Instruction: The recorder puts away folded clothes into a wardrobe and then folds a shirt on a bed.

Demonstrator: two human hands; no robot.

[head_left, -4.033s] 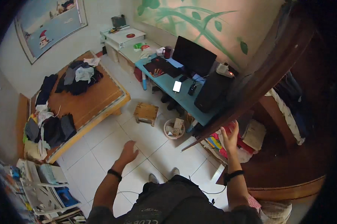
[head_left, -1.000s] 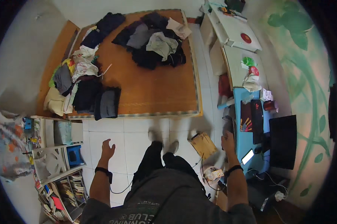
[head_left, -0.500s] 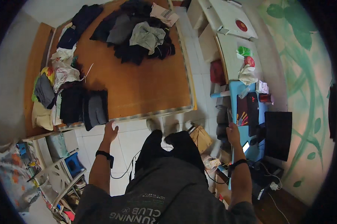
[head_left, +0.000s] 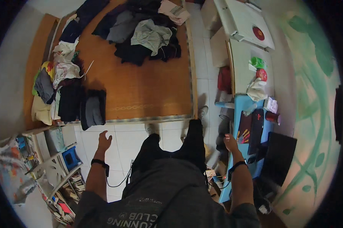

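Observation:
My left hand hangs in the air over the floor, its thumb apart from the fingers and nothing in it. Closest to it is a folded dark-and-grey garment at the near left corner of the brown-topped bed. My right hand is held beside the blue desk; its fingers look loosely bent and apart, and I see nothing in them. Farther back on the bed lies a loose heap of dark clothes with a grey striped garment on top.
Folded clothes line the bed's left side. A shelf unit with books stands at my left. On the desk are a monitor and a keyboard. A white cabinet stands beyond it. Tiled floor shows before me.
My right foot has stepped out to the right along the bed's near edge, and my legs are farther apart. Both hands have shifted slightly left and lower in view.

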